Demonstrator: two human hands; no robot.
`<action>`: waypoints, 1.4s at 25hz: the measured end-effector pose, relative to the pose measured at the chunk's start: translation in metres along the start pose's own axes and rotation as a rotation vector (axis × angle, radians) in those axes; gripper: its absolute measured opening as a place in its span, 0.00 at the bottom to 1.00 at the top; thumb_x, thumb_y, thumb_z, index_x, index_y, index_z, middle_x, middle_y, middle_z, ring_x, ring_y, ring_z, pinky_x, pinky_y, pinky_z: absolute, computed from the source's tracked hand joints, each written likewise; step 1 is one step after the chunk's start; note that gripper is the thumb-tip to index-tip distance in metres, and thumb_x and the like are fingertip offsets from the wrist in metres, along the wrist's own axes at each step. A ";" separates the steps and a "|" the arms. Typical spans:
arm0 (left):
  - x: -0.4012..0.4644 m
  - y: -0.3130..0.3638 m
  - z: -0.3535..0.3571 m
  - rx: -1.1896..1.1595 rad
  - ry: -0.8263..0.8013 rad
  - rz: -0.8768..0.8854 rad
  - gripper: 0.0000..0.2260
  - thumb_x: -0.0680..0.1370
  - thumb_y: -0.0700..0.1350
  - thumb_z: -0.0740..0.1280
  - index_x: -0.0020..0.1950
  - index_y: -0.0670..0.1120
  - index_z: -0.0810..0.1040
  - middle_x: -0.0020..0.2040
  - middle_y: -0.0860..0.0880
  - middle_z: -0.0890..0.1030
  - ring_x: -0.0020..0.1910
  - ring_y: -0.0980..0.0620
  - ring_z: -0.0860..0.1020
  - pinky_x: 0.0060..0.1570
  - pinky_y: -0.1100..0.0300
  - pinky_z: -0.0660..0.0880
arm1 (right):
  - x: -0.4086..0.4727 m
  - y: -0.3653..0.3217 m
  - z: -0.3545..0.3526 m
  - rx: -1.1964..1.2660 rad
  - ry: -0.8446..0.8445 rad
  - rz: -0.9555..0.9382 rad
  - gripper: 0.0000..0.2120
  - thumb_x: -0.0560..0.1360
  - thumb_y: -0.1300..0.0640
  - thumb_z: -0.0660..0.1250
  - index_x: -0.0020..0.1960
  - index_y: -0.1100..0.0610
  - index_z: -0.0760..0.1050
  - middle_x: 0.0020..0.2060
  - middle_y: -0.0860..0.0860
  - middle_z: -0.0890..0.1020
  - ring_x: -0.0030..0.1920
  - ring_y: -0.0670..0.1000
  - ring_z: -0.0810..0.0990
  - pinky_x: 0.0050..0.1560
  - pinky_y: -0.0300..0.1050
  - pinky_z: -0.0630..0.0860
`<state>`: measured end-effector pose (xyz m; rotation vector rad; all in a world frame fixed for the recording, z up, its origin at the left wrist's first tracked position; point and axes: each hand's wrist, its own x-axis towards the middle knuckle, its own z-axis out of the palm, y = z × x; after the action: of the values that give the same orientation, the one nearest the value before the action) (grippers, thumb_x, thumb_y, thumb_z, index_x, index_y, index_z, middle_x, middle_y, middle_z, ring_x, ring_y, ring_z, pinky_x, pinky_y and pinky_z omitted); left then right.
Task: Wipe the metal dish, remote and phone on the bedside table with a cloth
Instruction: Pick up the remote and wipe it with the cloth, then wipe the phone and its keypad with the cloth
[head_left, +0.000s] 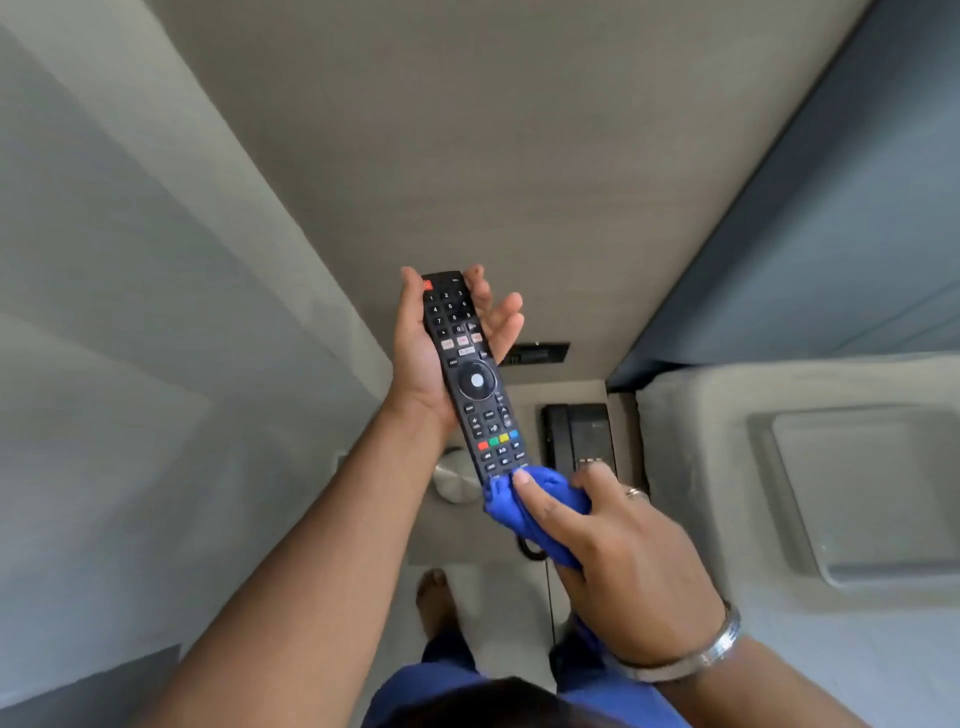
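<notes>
The right hand's fingers (540, 506) are bunched around a blue cloth (535, 499), the thumb tip pressing its wad against the lower end of the remote (470, 374). That right hand (618, 551) wears a ring and, at the wrist, a metal bangle (711, 652). The left hand (431, 358) cradles the remote from beneath, buttons facing up, with its fingers loosely spread along the far edge and the thumb lying along the near edge. The remote is held in the air above the bedside table (467, 530). Below it on the table sits the round metal dish (454, 475), partly hidden by the remote, and to the right the black phone (576, 436). A bed (779, 467) lies just right of the table.
</notes>
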<state>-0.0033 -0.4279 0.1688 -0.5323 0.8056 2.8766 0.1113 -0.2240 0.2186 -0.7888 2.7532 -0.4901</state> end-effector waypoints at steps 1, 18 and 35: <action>0.013 -0.014 -0.019 0.063 0.031 -0.030 0.28 0.77 0.67 0.58 0.55 0.43 0.80 0.41 0.49 0.81 0.46 0.44 0.83 0.48 0.51 0.82 | -0.001 0.017 0.019 -0.031 -0.142 0.068 0.32 0.66 0.53 0.71 0.68 0.37 0.69 0.47 0.51 0.76 0.37 0.57 0.77 0.26 0.47 0.74; 0.237 -0.259 -0.313 1.553 0.693 0.065 0.25 0.85 0.53 0.53 0.46 0.36 0.79 0.47 0.34 0.82 0.49 0.35 0.79 0.49 0.47 0.73 | 0.099 0.282 0.270 0.118 -0.062 0.548 0.30 0.75 0.44 0.62 0.74 0.44 0.56 0.57 0.56 0.71 0.45 0.53 0.75 0.43 0.47 0.75; 0.267 -0.312 -0.269 1.880 0.144 0.389 0.14 0.83 0.50 0.56 0.56 0.44 0.79 0.51 0.46 0.83 0.50 0.47 0.78 0.53 0.51 0.73 | 0.188 0.355 0.389 -0.230 -0.095 0.092 0.32 0.76 0.45 0.55 0.76 0.58 0.52 0.76 0.61 0.58 0.75 0.64 0.54 0.73 0.61 0.53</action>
<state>-0.1102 -0.2996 -0.2931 -0.2235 2.9654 1.0274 -0.0890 -0.1411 -0.2966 -0.7098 2.7730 -0.1157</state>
